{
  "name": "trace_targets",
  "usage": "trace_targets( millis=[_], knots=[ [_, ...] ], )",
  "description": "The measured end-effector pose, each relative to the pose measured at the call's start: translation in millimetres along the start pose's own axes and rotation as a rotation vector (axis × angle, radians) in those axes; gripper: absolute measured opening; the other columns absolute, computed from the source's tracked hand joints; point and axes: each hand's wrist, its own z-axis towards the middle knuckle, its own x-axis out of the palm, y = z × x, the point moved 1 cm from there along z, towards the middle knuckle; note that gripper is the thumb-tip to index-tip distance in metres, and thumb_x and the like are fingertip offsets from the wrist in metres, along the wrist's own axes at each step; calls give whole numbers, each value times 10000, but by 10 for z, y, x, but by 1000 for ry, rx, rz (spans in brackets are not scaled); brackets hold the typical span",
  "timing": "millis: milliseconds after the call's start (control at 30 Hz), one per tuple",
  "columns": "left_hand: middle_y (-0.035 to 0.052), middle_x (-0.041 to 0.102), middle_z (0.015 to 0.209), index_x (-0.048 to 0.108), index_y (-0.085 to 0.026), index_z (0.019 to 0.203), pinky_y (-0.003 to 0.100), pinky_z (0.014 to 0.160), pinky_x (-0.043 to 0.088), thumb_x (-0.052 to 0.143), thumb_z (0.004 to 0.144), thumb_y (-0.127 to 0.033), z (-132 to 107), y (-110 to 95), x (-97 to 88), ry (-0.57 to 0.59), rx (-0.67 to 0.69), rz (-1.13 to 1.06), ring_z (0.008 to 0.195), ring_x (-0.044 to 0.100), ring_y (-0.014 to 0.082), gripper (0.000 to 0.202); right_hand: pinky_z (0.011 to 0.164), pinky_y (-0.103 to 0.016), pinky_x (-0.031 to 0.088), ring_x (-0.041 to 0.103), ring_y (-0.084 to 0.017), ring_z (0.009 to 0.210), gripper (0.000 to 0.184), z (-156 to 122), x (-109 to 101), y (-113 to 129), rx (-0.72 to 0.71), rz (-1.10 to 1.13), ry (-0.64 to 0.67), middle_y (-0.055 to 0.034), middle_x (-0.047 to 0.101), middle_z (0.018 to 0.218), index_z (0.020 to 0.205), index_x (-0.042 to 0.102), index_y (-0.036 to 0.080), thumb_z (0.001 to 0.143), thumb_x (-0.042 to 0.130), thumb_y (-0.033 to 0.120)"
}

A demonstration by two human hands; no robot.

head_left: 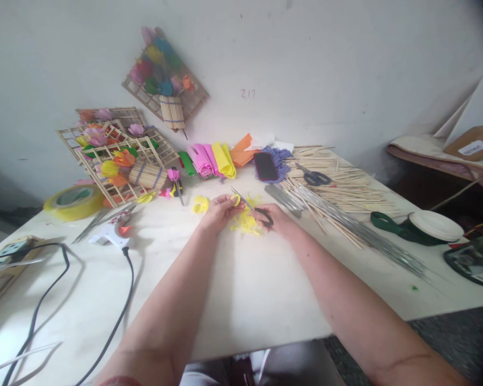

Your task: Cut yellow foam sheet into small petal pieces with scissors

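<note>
My left hand (pixel 221 210) is closed on a small yellow paper piece (pixel 235 200), pinched at the fingertips. In my right hand (pixel 274 217) is a pair of scissors (pixel 263 215) with dark handles, its blades pointing up and left toward the yellow piece. Whether the blades touch the paper I cannot tell. Yellow paper scraps (pixel 245 224) lie on the table beneath and between both hands. Just left of my left hand is a small pile of yellow cut pieces (pixel 201 203).
Behind my hands lie rolled coloured paper (pixel 223 160), a phone (pixel 266 166) on purple yarn, and wooden sticks (pixel 346 187) with a second pair of scissors (pixel 314 176). Metal wires (pixel 358 230) stretch rightward. On the left are a glue gun (pixel 110 233), tape roll (pixel 74 202) and stick lattices with paper flowers (pixel 121 166).
</note>
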Motion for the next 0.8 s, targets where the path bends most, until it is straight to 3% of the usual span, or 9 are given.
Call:
trace_targets(
  millis=[600, 800],
  knots=[
    [86, 685, 757, 600, -97, 727, 271, 730, 535, 750, 647, -248, 5, 18, -11, -10, 3, 7, 713, 673, 156, 228, 315, -193, 234, 325, -44, 318, 311, -49, -31, 90, -21, -57, -59, 68, 399, 392, 583, 529, 155, 660, 672, 421],
    [99, 693, 801, 596, -106, 736, 297, 755, 533, 731, 669, -231, -3, 14, 7, -56, -2, -35, 726, 673, 163, 196, 303, -206, 250, 322, -52, 324, 285, -40, -127, 110, -38, -70, -180, 62, 404, 406, 623, 588, 151, 607, 726, 400]
  ],
)
